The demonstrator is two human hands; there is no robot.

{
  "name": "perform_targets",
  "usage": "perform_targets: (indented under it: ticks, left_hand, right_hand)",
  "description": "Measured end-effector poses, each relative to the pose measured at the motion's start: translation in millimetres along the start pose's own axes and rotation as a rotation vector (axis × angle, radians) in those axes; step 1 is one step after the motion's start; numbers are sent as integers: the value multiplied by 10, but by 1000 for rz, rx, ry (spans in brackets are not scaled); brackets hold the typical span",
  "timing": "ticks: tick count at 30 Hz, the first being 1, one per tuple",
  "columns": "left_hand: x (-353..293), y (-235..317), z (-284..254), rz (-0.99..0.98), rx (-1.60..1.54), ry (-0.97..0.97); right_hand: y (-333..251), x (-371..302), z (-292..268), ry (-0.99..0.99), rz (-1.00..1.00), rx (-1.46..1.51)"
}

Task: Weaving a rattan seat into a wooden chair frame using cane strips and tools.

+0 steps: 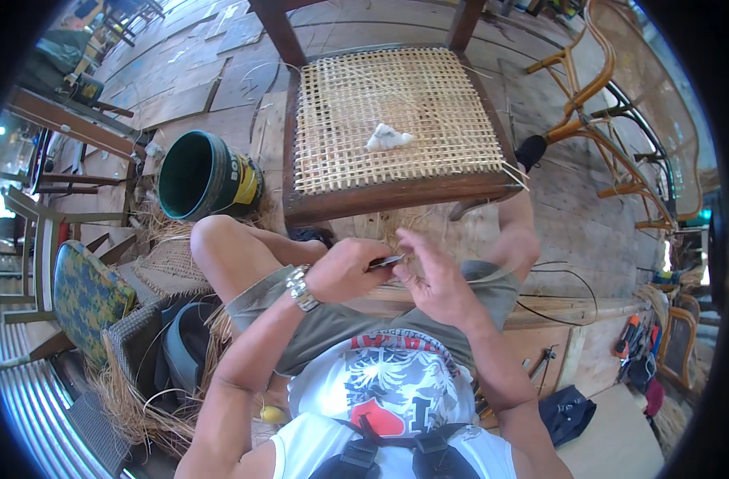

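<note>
My left hand, with a metal watch at the wrist, is closed around a small knife with a dark handle and a shiny blade, over my lap. Facing the blade from the right is my right hand, its thumb and fingers apart; whether a thin strand lies between them is too blurred to tell. In front of my knees stands a dark wooden chair with a woven cane seat. On the weave rests a crumpled white wad. Loose cane ends stick out at the seat's near right corner.
A dark green bucket stands left of the chair. Rattan furniture is at the far right. A camouflage-patterned cushion and loose fibres lie at the left. Hand tools and a black pouch are at the right.
</note>
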State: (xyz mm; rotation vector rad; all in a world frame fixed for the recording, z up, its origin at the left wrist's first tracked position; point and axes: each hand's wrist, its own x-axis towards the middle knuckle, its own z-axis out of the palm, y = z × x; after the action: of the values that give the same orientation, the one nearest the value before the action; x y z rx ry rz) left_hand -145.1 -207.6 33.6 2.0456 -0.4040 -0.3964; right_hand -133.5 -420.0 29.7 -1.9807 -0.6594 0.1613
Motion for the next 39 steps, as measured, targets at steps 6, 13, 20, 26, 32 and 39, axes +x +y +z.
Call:
perform_targets:
  ticks: [6,13,20,26,32,39]
  left_hand:
    - [-226,-54,-61,-202,-178,-3]
    - [-349,-113,179,-216,-211,-82]
    - [-110,-405,-157,-375,-548,357]
    - [496,-411,-314,-249,-356,475]
    - [1351,-228,-483,-66,-406,386]
    - [1017,-447,-330,-33,-209,517]
  right_hand:
    - [85,-122,13,-304,367,266]
    - [369,-371,-137,-148,208,-20]
    - [662,-387,-319,281,561,274]
    - [464,171,-318,283,367,161]
    - [578,999,-467,307,220,179]
    - [640,1160,-401,104,211,69]
